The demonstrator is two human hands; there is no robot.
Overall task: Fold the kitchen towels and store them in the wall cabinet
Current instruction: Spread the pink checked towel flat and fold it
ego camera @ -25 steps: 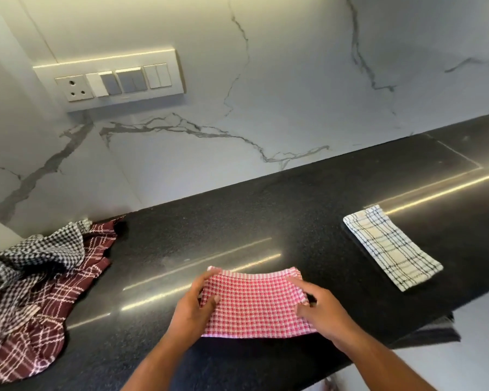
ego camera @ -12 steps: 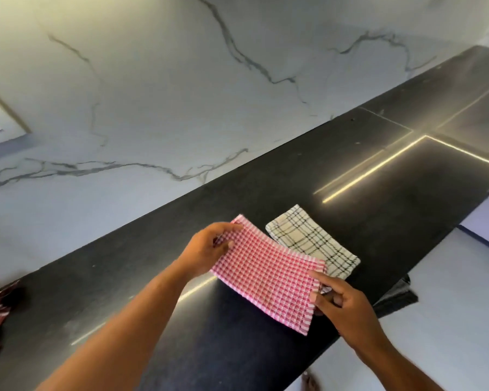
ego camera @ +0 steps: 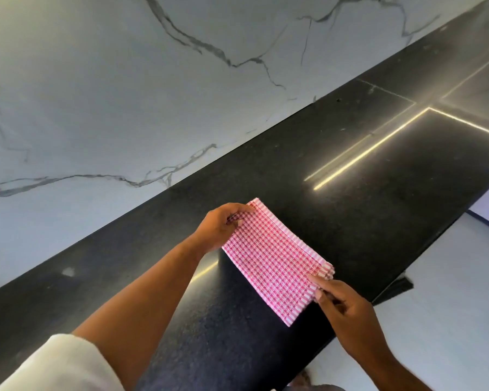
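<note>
A folded pink-and-white checked towel [ego camera: 274, 258] lies slanted on the black counter [ego camera: 378, 210], close to its front edge. My left hand [ego camera: 223, 227] grips the towel's far left corner with curled fingers. At the near right end, my right hand [ego camera: 347, 309] pinches the towel's edge, index finger on top. The white towel with black lines seen earlier is out of sight where the pink towel now lies. No wall cabinet is in view.
A white marble wall [ego camera: 153, 94] runs along the back of the counter. A dark cloth [ego camera: 398, 289] hangs below the counter's front edge at the right. Beyond that edge is pale floor [ego camera: 449, 320].
Both hands carried the pink towel to the right along the counter and brought it down over the white towel, which is now covered. The view swung right; the towel pile at left is gone.
</note>
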